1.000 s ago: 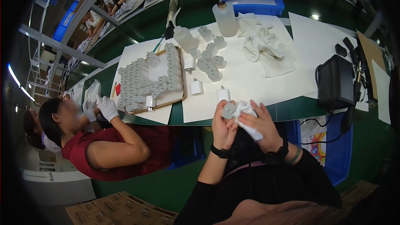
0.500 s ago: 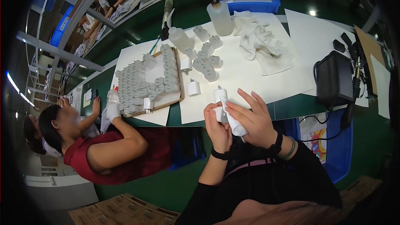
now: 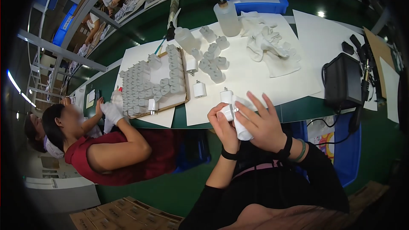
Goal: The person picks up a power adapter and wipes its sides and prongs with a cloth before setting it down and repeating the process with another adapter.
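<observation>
Near the table's front edge, my left hand [image 3: 226, 133] grips a white plug-in charger [image 3: 227, 112], its prongs pointing toward my other hand. Just to the right, my right hand [image 3: 265, 127] holds a rolled white cloth [image 3: 243, 131] under its palm, with the upper fingers stretched out. The cloth is close against the charger; whether they touch I cannot tell. A second white charger [image 3: 226, 95] stands on the white sheet just beyond my hands. Farther left lies another charger [image 3: 199, 89], prongs facing away from me.
A cardboard tray [image 3: 187, 86] holds many chargers at left. Behind stand loose chargers [image 3: 213, 64], a squeeze bottle [image 3: 228, 19] and crumpled white gloves [image 3: 270, 47]. A black device [image 3: 343, 79] with cables is at right. A co-worker in red [image 3: 115, 159] sits at left.
My left hand has turned the charger so its prongs now show toward the right. My right hand has shifted slightly with the cloth. The co-worker's gloved hand has moved.
</observation>
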A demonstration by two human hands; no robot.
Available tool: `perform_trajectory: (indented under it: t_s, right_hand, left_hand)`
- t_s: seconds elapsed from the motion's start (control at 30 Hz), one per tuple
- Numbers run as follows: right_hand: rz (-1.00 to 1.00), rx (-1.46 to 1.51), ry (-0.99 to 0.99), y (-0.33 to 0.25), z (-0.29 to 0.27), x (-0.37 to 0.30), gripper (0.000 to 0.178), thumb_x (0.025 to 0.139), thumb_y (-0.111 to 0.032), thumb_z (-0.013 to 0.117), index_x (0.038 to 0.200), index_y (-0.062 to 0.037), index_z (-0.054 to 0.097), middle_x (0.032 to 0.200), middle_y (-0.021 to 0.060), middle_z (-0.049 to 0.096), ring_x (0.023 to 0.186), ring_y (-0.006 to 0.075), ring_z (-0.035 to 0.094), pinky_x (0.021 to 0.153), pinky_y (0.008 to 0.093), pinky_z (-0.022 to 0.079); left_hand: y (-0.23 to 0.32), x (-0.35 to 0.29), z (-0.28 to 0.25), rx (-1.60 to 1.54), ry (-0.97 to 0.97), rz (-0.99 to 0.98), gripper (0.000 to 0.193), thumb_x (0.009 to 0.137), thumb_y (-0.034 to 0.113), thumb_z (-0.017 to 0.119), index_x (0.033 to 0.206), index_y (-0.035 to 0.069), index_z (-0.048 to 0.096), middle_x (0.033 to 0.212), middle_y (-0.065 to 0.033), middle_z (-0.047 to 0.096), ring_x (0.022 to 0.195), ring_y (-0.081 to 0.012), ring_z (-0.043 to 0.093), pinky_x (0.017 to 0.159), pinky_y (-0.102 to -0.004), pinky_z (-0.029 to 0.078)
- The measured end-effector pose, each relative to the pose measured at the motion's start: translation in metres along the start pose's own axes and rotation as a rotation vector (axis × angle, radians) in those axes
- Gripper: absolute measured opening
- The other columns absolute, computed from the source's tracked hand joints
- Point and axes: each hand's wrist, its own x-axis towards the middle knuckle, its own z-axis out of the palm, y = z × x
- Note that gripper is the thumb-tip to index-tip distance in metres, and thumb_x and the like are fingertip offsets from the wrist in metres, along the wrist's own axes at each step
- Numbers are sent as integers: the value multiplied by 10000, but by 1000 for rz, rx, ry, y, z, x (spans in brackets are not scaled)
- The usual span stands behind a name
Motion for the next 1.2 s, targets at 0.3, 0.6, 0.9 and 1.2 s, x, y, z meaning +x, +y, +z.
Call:
perform_trajectory:
  t_s: [0.3,0.6,0.9,1.2]
  right_hand:
    - [109,112,21,-8,-2,-8,331,770,-184,624,1090,-100,614,1300,101,500,1279,363,361,1047,530,240]
    - [1048,1701,21,40,-29,-18,310,867,-114,491,1119,46,575,1160,117,587,1152,194,499,987,323,369]
    - [205,400,206,17,-14,23,344,769,-75,555,1100,7,593,1116,123,607,1103,270,547,926,361,417]
    - [-79,47,50,-4,6,14,364,731,-140,613,1068,-4,592,1167,106,581,1178,285,493,964,410,381]
  left_hand:
    - [11,2,8,-119,50,-107,226,982,247,370,1077,49,426,1082,-100,521,934,-162,501,838,-306,425]
    - [12,13,-15,-707,-81,-494,161,966,208,374,989,84,474,1025,-81,562,526,-78,370,447,-210,309]
    - [5,8,-15,-670,-185,-443,172,983,235,358,1043,112,463,1030,-64,545,592,-91,416,514,-213,359]
    - [5,-6,-1,-125,120,-25,255,993,267,349,1122,58,417,1105,-95,494,1024,-164,474,906,-307,393]
